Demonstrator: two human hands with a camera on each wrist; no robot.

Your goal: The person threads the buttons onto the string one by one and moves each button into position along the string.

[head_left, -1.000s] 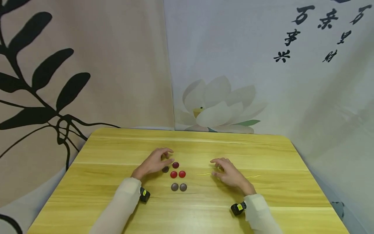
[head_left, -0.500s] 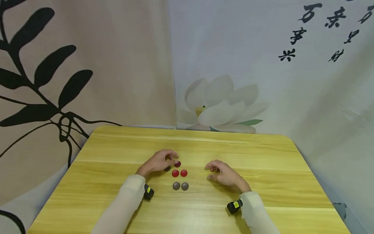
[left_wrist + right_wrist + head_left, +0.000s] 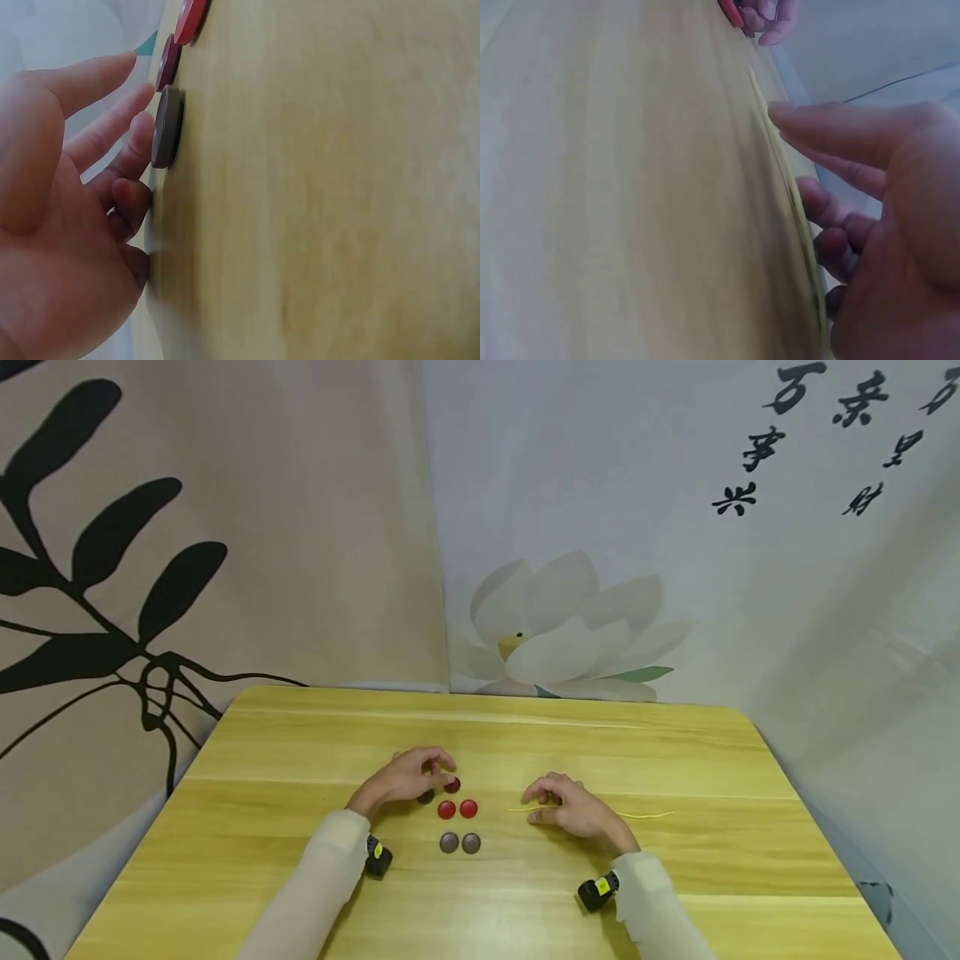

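Note:
My left hand (image 3: pixel 411 774), thumb stretched out and fingers loosely bent, hovers beside a dark red round disc (image 3: pixel 452 786) and a brown one. In the left wrist view, the brown disc (image 3: pixel 169 126) lies flat near the fingertips, with nothing between thumb and fingers. Two bright red discs (image 3: pixel 468 809) lie just nearer the body, and two grey-brown discs (image 3: pixel 471 843) below them. My right hand (image 3: pixel 573 807) hangs over a thin yellow cord (image 3: pixel 647 816) on the table. The thumb is extended close to the cord (image 3: pixel 786 169) and the fingers are loosely bent, not gripping it.
The wood-grain table (image 3: pixel 525 910) has rounded far corners. Behind it hangs a printed cloth backdrop (image 3: pixel 360 527) with dark leaves, a pale lotus and brush characters. Black wrist cameras (image 3: pixel 597 891) sit on both sleeved wrists.
My left hand has shifted slightly right, toward the dark red disc. The right hand has moved left along the cord, its fingers bending a little more. The discs stay put.

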